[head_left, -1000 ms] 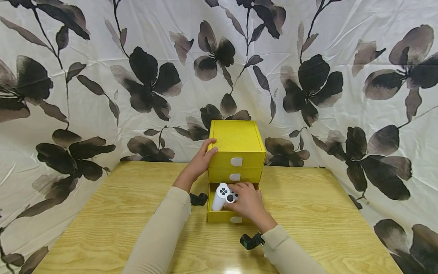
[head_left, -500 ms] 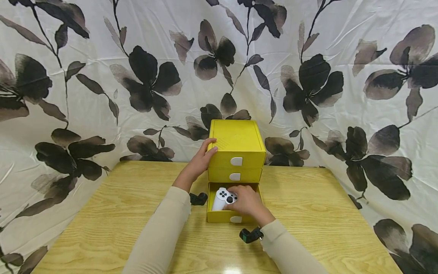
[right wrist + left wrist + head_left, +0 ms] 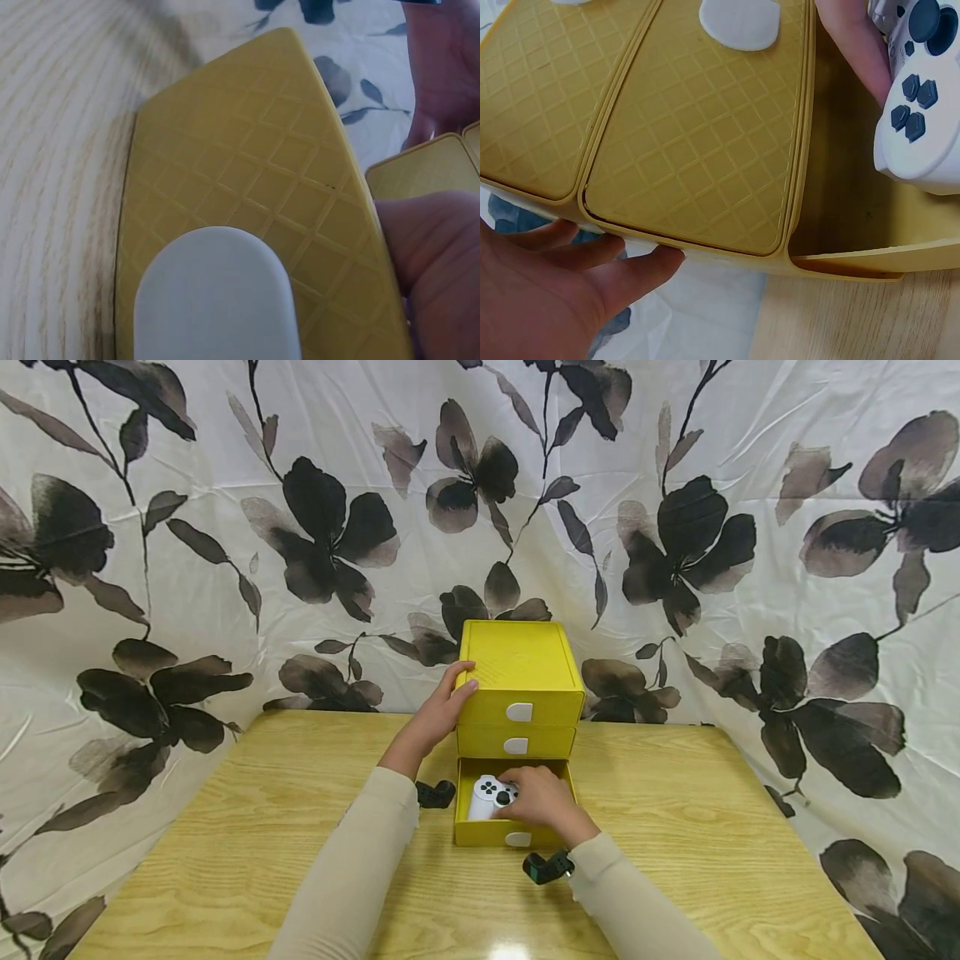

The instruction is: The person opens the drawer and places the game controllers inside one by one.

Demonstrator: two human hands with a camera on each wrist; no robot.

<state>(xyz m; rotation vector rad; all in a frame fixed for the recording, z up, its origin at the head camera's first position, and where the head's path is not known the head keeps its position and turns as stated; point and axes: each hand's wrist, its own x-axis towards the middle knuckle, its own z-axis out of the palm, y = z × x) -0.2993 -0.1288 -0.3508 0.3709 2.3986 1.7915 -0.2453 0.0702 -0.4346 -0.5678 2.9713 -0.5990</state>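
A yellow drawer unit [image 3: 521, 660] with white handles stands on the table, its bottom drawer [image 3: 486, 833] pulled out. My left hand [image 3: 433, 714] rests against the unit's upper left side; in the left wrist view its fingers lie fairly straight along that wall. Inside the open drawer, my right hand [image 3: 538, 797] grips the right part of a white game controller [image 3: 485, 799], whose left grip, direction buttons and black stick show. The controller's right end is hidden under the fingers. In the right wrist view the drawer front [image 3: 255, 195] fills the middle, with part of the right hand beside it.
The two upper drawers [image 3: 480, 744] are shut. A wooden table [image 3: 697, 827] spreads around the unit. Behind it hangs a white cloth [image 3: 570, 552] with dark flowers. Black wrist devices, one a wrist camera [image 3: 546, 867], sit by each wrist.
My right hand has lowered the controller slightly, deeper into the drawer, still gripping it. The left hand has stayed on the unit's side.
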